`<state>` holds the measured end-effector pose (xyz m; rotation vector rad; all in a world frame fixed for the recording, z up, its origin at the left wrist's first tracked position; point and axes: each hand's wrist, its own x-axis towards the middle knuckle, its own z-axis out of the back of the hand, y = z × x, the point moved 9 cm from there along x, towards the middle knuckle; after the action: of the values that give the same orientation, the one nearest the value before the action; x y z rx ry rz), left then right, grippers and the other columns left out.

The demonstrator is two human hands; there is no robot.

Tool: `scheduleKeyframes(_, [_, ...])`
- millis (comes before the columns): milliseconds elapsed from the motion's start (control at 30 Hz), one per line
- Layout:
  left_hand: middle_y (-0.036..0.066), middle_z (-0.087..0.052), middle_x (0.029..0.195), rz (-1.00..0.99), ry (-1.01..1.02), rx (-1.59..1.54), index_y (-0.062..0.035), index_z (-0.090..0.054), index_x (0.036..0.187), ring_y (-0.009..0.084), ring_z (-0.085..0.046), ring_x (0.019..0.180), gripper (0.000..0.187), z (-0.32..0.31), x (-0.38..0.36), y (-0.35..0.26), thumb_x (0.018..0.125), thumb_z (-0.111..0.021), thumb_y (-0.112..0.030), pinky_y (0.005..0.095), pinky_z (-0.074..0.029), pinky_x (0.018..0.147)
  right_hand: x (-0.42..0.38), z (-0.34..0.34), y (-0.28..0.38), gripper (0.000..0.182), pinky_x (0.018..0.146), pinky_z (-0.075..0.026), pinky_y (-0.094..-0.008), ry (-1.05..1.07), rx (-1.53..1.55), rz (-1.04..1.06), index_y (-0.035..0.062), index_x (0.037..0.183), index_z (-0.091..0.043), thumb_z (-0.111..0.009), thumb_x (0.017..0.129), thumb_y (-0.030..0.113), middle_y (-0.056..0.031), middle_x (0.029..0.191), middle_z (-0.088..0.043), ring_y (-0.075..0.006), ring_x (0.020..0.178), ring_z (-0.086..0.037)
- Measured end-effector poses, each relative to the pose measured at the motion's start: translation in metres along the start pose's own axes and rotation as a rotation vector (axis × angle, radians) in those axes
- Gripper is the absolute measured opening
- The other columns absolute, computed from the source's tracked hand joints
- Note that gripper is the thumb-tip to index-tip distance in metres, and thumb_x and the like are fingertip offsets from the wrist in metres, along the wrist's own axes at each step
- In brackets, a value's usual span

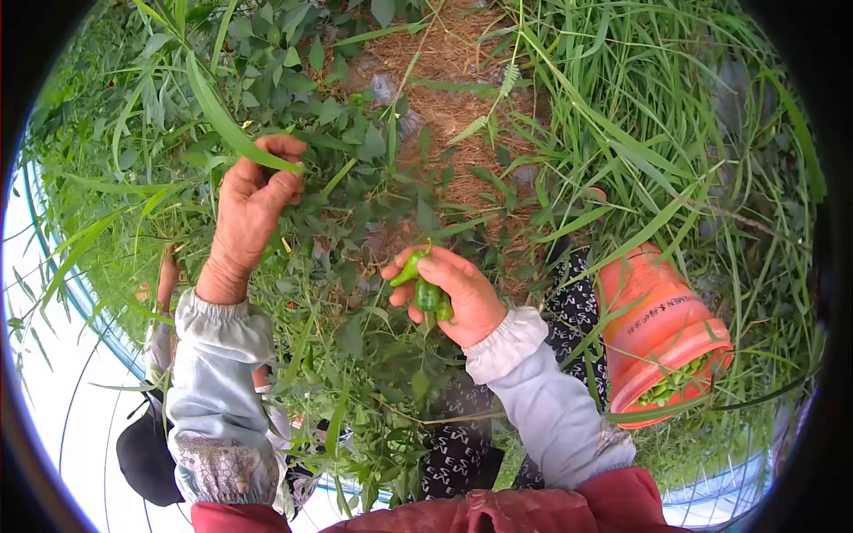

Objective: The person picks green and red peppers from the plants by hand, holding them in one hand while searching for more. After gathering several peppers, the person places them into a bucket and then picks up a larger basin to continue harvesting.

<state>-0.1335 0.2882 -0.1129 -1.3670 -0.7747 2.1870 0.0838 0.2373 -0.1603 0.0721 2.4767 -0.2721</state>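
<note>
In the head view, my right hand is curled round several small green peppers, with the thumb laid over them. My left hand is raised among the pepper plants at the upper left, its thumb and fingers pinched together. A long grass blade crosses in front of those fingertips, and what they hold, if anything, I cannot tell. Leafy stems surround both hands.
An orange bucket leans on its side at my right, green peppers in its mouth. Tall grass crowds the right side. Dry straw covers the ground ahead. Another person in a black hat is at lower left.
</note>
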Motion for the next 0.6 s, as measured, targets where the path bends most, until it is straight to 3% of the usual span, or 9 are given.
scheduleKeyframes(100, [-0.003,-0.057,0.081,-0.045,0.016,0.249,-0.0024,-0.06,0.098,0.005,-0.049,0.07,0.015,-0.011,-0.026,-0.005,0.083,-0.062,-0.004,0.0198,-0.042,0.066,0.0,0.001,0.0,0.025,0.057,-0.046,-0.024,-0.026,-0.005,0.006,0.0043,0.106,-0.054,-0.052,0.09,0.024,-0.0075,0.1,-0.06,-0.014,0.079,-0.06])
scheduleKeyframes(300, [-0.004,-0.057,0.077,0.013,-0.105,0.345,-0.0021,-0.06,0.093,0.0047,-0.048,0.067,0.011,-0.006,-0.068,0.01,0.082,-0.062,-0.001,0.0199,-0.042,0.063,0.0,0.002,0.005,0.024,0.056,-0.045,-0.0234,-0.031,0.015,0.018,0.0038,0.102,-0.057,-0.053,0.09,0.025,-0.0066,0.091,-0.061,-0.0124,0.072,-0.059])
scheduleKeyframes(433, [0.002,-0.058,0.076,-0.12,-0.082,0.466,-0.0014,-0.058,0.094,0.0081,-0.051,0.066,0.01,-0.036,-0.071,-0.01,0.084,-0.059,-0.001,0.0223,-0.044,0.063,-0.001,-0.004,0.005,0.025,0.061,-0.045,-0.0237,0.023,0.031,-0.004,0.003,0.102,-0.058,-0.055,0.089,0.025,-0.0053,0.086,-0.06,-0.0119,0.074,-0.058])
scheduleKeyframes(467, [0.005,-0.059,0.08,-0.011,-0.047,0.458,-0.0017,-0.056,0.098,0.0113,-0.054,0.066,0.014,-0.042,-0.074,-0.005,0.084,-0.06,-0.002,0.0243,-0.046,0.063,-0.001,-0.004,0.006,0.025,0.061,-0.045,-0.0237,0.021,0.029,-0.005,0.003,0.102,-0.058,-0.055,0.089,0.025,-0.0053,0.086,-0.06,-0.0119,0.074,-0.058])
scheduleKeyframes(567, [0.006,-0.06,0.084,-0.062,-0.007,0.497,-0.0017,-0.053,0.101,0.0119,-0.056,0.068,0.019,-0.068,-0.09,-0.008,0.084,-0.061,-0.004,0.0256,-0.047,0.062,-0.001,-0.002,0.009,0.032,0.063,-0.045,-0.0265,0.02,-0.05,0.071,0.0018,0.106,-0.056,-0.057,0.088,0.029,-0.0066,0.087,-0.059,-0.0139,0.073,-0.056])
scheduleKeyframes(600, [0.008,-0.061,0.087,0.003,-0.015,0.419,-0.001,-0.052,0.108,0.0127,-0.059,0.074,0.024,-0.068,-0.088,-0.002,0.086,-0.06,-0.007,0.026,-0.048,0.066,0.0,0.0,0.009,0.033,0.066,-0.045,-0.0265,0.014,-0.089,0.097,0.0016,0.106,-0.056,-0.058,0.088,0.028,-0.0063,0.087,-0.059,-0.014,0.076,-0.056])
